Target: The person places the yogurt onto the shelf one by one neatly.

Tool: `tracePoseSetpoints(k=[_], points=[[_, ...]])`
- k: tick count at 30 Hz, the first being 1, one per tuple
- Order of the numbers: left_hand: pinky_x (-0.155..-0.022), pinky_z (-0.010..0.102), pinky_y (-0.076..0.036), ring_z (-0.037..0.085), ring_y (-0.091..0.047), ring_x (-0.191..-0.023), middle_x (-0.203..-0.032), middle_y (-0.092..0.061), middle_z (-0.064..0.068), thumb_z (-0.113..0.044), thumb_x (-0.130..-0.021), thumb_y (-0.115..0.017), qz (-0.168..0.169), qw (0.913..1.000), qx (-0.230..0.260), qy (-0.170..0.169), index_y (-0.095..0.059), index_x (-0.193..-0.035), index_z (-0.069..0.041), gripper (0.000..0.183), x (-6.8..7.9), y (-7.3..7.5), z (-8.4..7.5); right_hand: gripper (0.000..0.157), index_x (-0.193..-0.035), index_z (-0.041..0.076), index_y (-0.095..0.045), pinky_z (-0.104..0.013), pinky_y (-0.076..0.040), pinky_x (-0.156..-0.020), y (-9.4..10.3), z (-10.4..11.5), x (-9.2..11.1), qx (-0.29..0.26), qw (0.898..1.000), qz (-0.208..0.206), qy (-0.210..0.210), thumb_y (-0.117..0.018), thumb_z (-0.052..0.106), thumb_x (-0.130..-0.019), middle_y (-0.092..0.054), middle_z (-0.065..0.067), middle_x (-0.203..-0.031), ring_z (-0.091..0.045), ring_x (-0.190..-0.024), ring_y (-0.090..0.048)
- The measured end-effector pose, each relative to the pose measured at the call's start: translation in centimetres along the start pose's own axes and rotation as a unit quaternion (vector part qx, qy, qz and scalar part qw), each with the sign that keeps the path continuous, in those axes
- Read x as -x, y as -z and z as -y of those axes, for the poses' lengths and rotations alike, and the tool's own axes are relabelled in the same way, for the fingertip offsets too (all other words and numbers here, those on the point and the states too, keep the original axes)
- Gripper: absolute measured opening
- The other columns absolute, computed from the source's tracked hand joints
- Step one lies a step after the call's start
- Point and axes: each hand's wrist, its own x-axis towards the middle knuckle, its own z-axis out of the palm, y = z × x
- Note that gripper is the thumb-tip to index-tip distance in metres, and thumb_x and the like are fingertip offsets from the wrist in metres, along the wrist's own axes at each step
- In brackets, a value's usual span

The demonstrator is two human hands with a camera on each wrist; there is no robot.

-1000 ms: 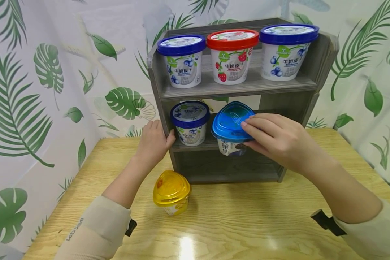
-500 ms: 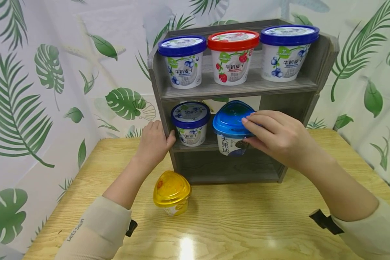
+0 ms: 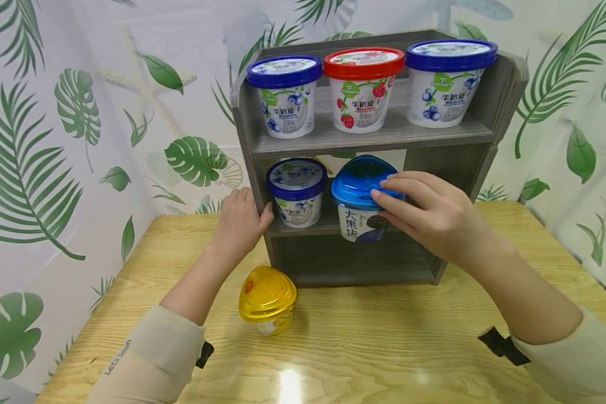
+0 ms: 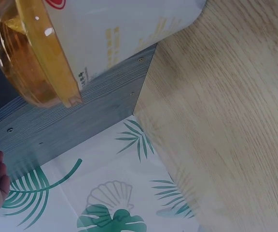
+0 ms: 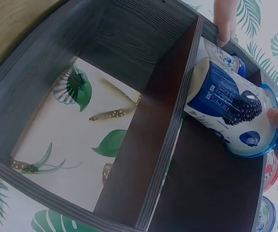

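Observation:
My right hand holds a yogurt cup with a blue lid by its lid, thumb and fingers at the rim. The cup is upright at the middle shelf's front edge; the right wrist view shows its blackberry print and its base at the board. My left hand grips the left side panel of the grey wooden shelf, thumb round the front edge. Just right of that thumb stands a blueberry yogurt cup. A yellow-lidded yogurt cup stands on the table, in front of the shelf's lower left corner.
On the top shelf stand a blueberry cup, a red-lidded strawberry cup and another blueberry cup. The shelf rests on a wooden table, before a leaf-patterned wall covering.
The blue-lidded cup has turned slightly, so more of its front label faces me. My right fingers have shifted and spread a little on its lid. My left hand keeps its place.

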Motion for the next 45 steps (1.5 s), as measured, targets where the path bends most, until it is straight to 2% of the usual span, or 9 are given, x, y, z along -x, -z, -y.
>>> tracePoseSetpoints(k=[7,13,20,29,45], points=[[-0.070,0.043,-0.040,0.034,-0.050,-0.078,-0.078,-0.052,0.019,-0.024,-0.091,-0.051,0.019,0.9997,-0.004,0.013,-0.052,-0.085,0.005,0.030,0.0,0.1,-0.2,0.022,-0.097,0.002,-0.070,-0.042,-0.052,-0.068,-0.3,0.3,0.0,0.002,1.000,-0.023,0.011,-0.050,0.011,-0.096,-0.064,-0.018,-0.090,-0.034,-0.081,-0.062],[-0.069,0.042,-0.040,0.035,-0.049,-0.076,-0.076,-0.051,0.019,-0.024,-0.090,-0.051,0.012,0.9999,-0.003,0.013,-0.051,-0.083,0.006,0.030,0.0,0.0,-0.1,0.021,-0.096,0.001,-0.069,-0.041,-0.051,-0.069,-0.5,0.4,0.0,0.013,1.000,-0.016,0.019,-0.049,0.006,-0.096,-0.062,-0.017,-0.088,-0.033,-0.079,-0.060],[-0.067,0.042,-0.038,0.034,-0.048,-0.075,-0.075,-0.049,0.018,-0.023,-0.090,-0.051,0.003,1.0000,0.004,0.003,-0.050,-0.083,0.005,0.029,-0.1,0.2,-0.1,0.022,-0.092,-0.002,-0.069,-0.039,-0.051,-0.065,-0.7,0.5,-0.1,0.000,0.999,-0.031,0.009,-0.050,0.008,-0.096,-0.062,-0.016,-0.084,-0.032,-0.074,-0.059],[-0.067,0.042,-0.039,0.035,-0.049,-0.075,-0.074,-0.050,0.018,-0.022,-0.090,-0.051,0.000,1.0000,0.003,-0.004,-0.051,-0.082,0.006,0.029,-0.3,0.2,0.0,0.024,-0.092,-0.003,-0.070,-0.039,-0.051,-0.065,-0.7,0.3,0.0,-0.008,1.000,-0.005,-0.020,-0.053,0.013,-0.095,-0.063,-0.016,-0.083,-0.030,-0.074,-0.060],[-0.069,0.042,-0.039,0.035,-0.048,-0.075,-0.074,-0.049,0.019,-0.024,-0.090,-0.050,0.007,1.0000,0.003,0.004,-0.050,-0.082,0.007,0.031,-0.1,0.1,-0.1,0.024,-0.093,-0.003,-0.069,-0.038,-0.051,-0.063,-1.2,0.1,-0.1,-0.005,1.000,0.004,-0.027,-0.050,0.011,-0.096,-0.063,-0.016,-0.084,-0.030,-0.074,-0.060]])
